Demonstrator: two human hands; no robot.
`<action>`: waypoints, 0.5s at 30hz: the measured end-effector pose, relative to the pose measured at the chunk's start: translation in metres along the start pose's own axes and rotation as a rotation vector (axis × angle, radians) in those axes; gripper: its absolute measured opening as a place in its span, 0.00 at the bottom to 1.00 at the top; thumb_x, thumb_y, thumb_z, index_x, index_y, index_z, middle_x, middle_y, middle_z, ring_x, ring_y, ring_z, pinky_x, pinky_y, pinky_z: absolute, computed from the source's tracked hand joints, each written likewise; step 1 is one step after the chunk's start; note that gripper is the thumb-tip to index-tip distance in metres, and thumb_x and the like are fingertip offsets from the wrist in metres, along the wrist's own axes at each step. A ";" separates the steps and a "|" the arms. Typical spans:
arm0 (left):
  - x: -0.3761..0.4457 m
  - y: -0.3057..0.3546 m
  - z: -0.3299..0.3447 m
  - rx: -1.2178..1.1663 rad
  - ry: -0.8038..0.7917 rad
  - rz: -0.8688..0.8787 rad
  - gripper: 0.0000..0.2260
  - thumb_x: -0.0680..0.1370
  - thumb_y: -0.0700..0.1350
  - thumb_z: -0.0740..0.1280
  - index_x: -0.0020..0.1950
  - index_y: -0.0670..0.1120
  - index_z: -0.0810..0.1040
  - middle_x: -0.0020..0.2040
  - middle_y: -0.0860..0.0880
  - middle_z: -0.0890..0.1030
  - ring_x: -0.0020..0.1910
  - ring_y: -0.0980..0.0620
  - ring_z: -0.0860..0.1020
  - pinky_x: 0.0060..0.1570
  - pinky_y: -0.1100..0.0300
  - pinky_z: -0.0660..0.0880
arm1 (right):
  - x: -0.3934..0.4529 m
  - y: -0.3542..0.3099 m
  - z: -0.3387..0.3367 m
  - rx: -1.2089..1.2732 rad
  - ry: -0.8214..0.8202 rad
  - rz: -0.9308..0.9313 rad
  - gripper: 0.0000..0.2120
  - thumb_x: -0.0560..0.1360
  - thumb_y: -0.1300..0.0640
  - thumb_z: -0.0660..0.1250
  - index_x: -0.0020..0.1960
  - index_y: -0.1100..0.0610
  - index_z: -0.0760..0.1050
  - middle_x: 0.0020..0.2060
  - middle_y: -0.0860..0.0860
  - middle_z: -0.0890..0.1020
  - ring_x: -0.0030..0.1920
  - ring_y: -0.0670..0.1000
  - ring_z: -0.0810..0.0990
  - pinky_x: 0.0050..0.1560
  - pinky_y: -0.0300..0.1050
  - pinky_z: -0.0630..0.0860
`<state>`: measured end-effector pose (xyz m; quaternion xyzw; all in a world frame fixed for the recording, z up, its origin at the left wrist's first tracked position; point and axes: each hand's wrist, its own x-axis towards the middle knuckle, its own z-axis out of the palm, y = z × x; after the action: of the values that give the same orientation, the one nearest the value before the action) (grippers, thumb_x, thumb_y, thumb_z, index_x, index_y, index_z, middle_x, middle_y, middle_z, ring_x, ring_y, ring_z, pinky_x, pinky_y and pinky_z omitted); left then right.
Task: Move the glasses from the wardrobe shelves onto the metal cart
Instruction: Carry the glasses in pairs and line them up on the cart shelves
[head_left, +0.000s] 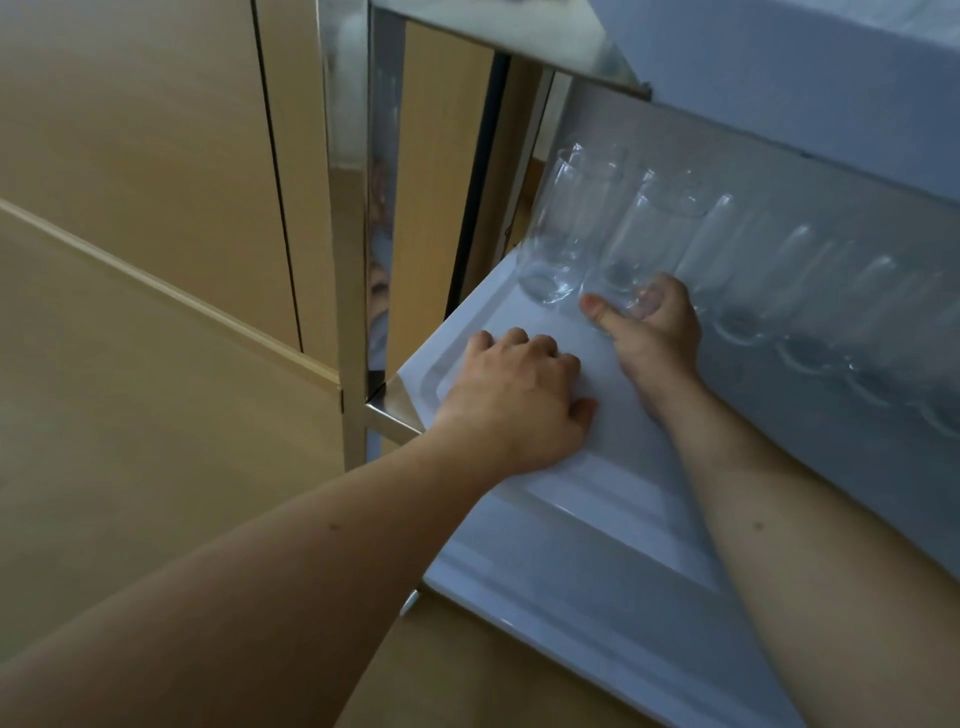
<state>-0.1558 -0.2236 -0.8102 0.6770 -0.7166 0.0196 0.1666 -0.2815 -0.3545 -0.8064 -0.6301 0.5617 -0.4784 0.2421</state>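
A row of clear drinking glasses stands on the metal cart's lower shelf (587, 525). My right hand (652, 332) grips the base of one clear glass (647, 244), second from the left in the row. Another glass (563, 228) stands just left of it, touching or nearly touching. Several more glasses (810, 312) run to the right, blurred. My left hand (514, 400) rests knuckles up on the shelf surface, fingers curled under, holding nothing.
The cart's shiny corner post (353, 234) rises at the left of the shelf, and an upper shelf (519, 47) overhangs above. Beige wooden panels (135, 182) fill the left. The shelf's near edge (519, 608) faces me.
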 end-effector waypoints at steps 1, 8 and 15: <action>0.000 0.000 0.000 -0.003 -0.001 -0.001 0.19 0.79 0.62 0.56 0.57 0.52 0.79 0.55 0.50 0.79 0.57 0.45 0.74 0.61 0.45 0.68 | 0.000 -0.001 0.000 -0.003 -0.004 -0.001 0.34 0.64 0.44 0.82 0.64 0.55 0.73 0.53 0.48 0.77 0.52 0.49 0.78 0.58 0.44 0.76; 0.002 0.000 0.000 0.001 -0.001 -0.005 0.20 0.79 0.63 0.56 0.57 0.53 0.79 0.55 0.50 0.79 0.57 0.46 0.74 0.61 0.44 0.68 | -0.005 -0.005 -0.005 -0.070 -0.029 0.016 0.33 0.66 0.39 0.80 0.61 0.56 0.73 0.54 0.50 0.79 0.55 0.52 0.80 0.52 0.42 0.74; 0.001 0.002 -0.003 0.005 -0.032 0.001 0.22 0.80 0.62 0.54 0.63 0.52 0.78 0.59 0.49 0.78 0.59 0.45 0.73 0.62 0.45 0.67 | -0.033 0.001 -0.032 -0.201 -0.109 0.035 0.40 0.68 0.44 0.80 0.74 0.56 0.67 0.69 0.54 0.75 0.67 0.53 0.76 0.70 0.51 0.71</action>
<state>-0.1571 -0.2233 -0.8070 0.6772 -0.7196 0.0104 0.1534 -0.3068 -0.3160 -0.8049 -0.6665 0.6037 -0.3803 0.2161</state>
